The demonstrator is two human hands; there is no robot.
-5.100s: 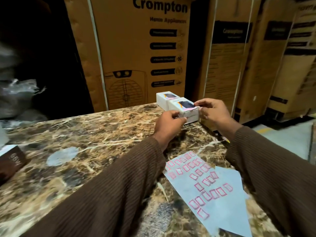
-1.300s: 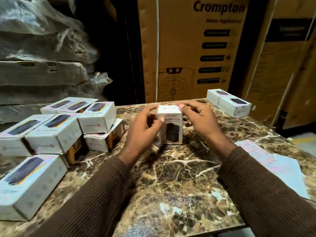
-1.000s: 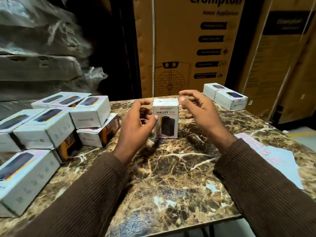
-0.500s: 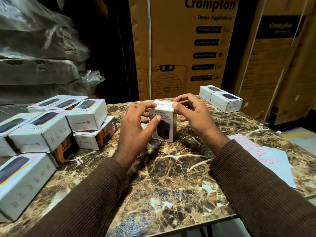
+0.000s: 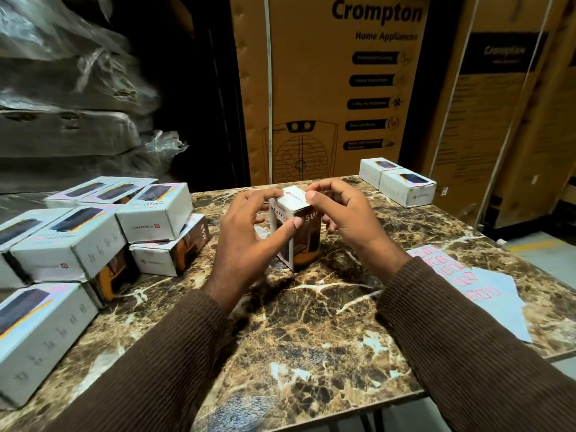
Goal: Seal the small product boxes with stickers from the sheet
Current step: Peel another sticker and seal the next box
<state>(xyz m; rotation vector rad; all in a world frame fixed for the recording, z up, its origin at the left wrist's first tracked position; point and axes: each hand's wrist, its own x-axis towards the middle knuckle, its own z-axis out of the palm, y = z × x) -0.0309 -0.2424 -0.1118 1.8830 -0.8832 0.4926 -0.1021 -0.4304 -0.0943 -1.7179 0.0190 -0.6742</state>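
On the marble table [image 5: 311, 338], a Halley power-bank box [image 5: 296, 232] is stood upright, pinched by the left hand [image 5: 249, 241] and right hand [image 5: 346, 219]; the sticker sheet [image 5: 486, 294] is laid right of it.

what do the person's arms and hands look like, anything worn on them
Both arms wear long dark brown sleeves of a finely ribbed knit, the ribs running along the arm, with cuffs ending at the wrists. The left hand and right hand are bare: no gloves, and no rings, watch or bracelet show. The sleeves are plain, with no logos or markings.
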